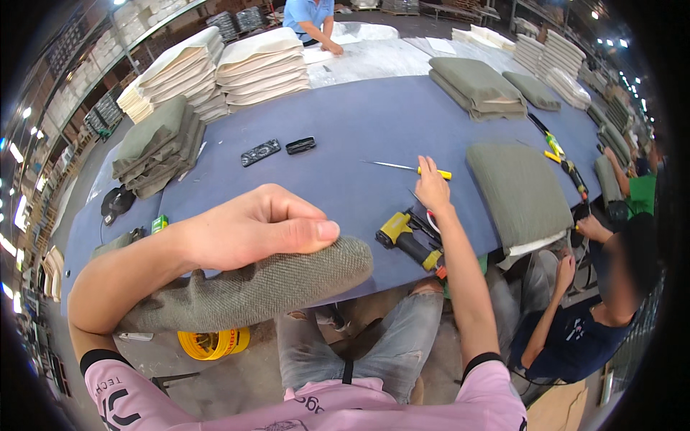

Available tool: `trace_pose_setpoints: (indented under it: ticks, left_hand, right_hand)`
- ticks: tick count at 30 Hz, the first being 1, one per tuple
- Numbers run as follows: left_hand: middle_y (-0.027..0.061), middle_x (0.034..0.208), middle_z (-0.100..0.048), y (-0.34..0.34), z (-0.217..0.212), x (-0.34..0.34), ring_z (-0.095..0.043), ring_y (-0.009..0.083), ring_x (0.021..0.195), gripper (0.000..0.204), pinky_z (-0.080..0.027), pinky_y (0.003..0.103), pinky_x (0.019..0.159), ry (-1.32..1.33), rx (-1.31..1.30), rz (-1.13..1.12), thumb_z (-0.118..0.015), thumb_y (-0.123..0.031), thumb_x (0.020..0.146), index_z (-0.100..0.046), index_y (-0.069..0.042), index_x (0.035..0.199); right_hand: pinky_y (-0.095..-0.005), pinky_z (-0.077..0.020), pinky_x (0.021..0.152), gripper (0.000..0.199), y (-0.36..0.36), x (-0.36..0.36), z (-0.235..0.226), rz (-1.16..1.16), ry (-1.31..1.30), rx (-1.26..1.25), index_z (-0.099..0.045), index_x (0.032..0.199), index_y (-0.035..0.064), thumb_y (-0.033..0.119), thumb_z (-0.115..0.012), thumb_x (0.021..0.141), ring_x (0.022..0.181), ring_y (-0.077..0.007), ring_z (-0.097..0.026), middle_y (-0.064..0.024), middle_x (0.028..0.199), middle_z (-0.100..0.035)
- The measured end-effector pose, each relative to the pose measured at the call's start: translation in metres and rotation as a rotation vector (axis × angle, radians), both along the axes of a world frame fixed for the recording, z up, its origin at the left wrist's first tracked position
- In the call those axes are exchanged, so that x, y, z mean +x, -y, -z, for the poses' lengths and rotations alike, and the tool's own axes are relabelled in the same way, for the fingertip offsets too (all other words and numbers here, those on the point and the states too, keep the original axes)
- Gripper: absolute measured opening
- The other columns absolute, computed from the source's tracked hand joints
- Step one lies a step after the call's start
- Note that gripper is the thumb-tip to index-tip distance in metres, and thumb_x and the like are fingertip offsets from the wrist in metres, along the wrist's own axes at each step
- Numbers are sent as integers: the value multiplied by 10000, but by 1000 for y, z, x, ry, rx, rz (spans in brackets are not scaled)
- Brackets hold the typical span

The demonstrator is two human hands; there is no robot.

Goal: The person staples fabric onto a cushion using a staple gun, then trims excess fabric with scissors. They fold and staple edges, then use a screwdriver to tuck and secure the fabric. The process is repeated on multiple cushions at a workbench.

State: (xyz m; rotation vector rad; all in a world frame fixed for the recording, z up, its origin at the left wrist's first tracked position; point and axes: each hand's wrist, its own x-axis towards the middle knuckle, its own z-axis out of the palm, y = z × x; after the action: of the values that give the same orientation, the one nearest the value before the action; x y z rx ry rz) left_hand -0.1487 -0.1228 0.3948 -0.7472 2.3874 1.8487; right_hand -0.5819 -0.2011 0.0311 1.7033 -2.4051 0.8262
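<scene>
Blue table — one cushion, left fingers; one screwdriver, right fingers

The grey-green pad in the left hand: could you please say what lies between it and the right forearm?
In the head view, a yellow-and-black nail or staple gun lies there on the table.

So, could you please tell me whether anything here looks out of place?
White material pokes out along the near edge of the large green cushion on the right, which looks not fully covered there.
</scene>
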Motion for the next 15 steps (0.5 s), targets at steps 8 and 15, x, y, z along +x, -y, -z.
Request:
trace_pose_setpoints:
  ticks: [8,15]
  left_hand:
    - [-124,790,-399,31,21,-12,-351,40,762,516,-325,300,681,-38,106,61,-658,-398,1181,-492,-132,772]
    - [-95,776,-497,78,47,-27,-423,44,742,422,-387,291,688,-60,192,37,-679,-368,1140,-583,-132,804]
  right_hand:
    - [-591,-649,909,426,58,-61,30,-91,-386,340,-631,1452,97,197,-700,1044,1056,-465,-793,-214,1374,-656]
    - [-445,-600,709,266,-8,35,-87,-246,362,-366,-531,1393,101,202,-584,1154,908,-274,-775,-152,1178,-789]
